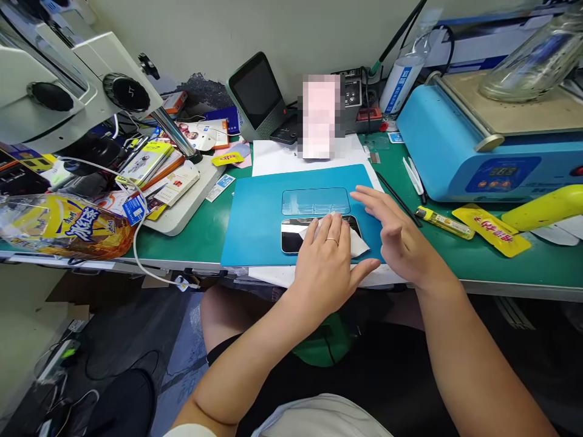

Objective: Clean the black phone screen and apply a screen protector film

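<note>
A smartphone [291, 238] with a dark, shiny face lies flat on a blue mat [255, 212]. Across it rests my left hand [325, 261], its fingers stretched out flat and pressing a white wipe [359, 244] onto the phone. The wipe's corner sticks out to the right; the rest is under my fingers. My right hand [396, 237] hovers over the mat's right edge, fingers extended, holding nothing. Just behind the phone lies a clear screen protector [315, 201] with a dark outline.
A blue heating-plate machine [455, 158] carries a glass jar [532, 60] at right. Yellow sachets [492, 229], a yellow tube [444, 223] and a black pen [398, 198] lie in front. At left are a microscope stand [91, 91], packets and a bread bag [68, 226]; a small screen [255, 91] stands behind.
</note>
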Demonstrator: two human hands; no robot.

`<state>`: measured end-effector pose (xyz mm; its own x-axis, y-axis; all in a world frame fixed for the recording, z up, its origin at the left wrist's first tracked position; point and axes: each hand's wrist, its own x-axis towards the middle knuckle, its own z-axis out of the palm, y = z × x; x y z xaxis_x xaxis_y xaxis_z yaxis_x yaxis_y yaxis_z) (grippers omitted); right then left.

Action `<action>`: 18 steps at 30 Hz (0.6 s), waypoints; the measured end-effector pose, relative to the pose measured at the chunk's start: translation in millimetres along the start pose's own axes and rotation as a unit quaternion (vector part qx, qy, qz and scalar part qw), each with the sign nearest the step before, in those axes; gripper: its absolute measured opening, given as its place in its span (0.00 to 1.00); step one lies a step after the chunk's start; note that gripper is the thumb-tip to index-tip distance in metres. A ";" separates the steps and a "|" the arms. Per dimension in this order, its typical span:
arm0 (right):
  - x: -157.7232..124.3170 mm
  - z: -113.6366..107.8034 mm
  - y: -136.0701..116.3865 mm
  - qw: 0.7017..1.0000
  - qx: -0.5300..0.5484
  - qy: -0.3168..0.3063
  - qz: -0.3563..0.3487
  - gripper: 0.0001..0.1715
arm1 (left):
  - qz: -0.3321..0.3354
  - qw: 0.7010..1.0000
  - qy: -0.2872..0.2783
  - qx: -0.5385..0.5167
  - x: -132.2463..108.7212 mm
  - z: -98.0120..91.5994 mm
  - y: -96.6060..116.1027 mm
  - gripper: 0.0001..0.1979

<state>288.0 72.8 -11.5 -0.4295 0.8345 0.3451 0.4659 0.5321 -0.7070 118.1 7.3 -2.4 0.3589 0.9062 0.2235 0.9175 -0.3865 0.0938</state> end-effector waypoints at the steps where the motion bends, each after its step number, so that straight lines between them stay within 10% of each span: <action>1: 0.1 0.1 -0.3 1.000 -0.001 -0.001 0.001 0.53 | 0.002 1.000 0.001 0.001 2.0 0.1 -0.2 0.38; 10: 0.1 0.4 -0.6 1.000 -0.009 0.005 -0.006 0.52 | 0.048 0.999 -0.006 -0.017 -32.2 -12.3 19.0 0.31; 18: -0.1 1.3 1.7 0.999 0.039 0.026 0.016 0.52 | 0.042 0.999 -0.003 0.003 19.0 8.3 18.9 0.35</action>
<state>287.8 73.5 -13.6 -0.3742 0.8578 0.3523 0.4155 0.4947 -0.7633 143.7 18.6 -4.4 0.4363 0.8713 0.2245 0.8849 -0.4608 0.0687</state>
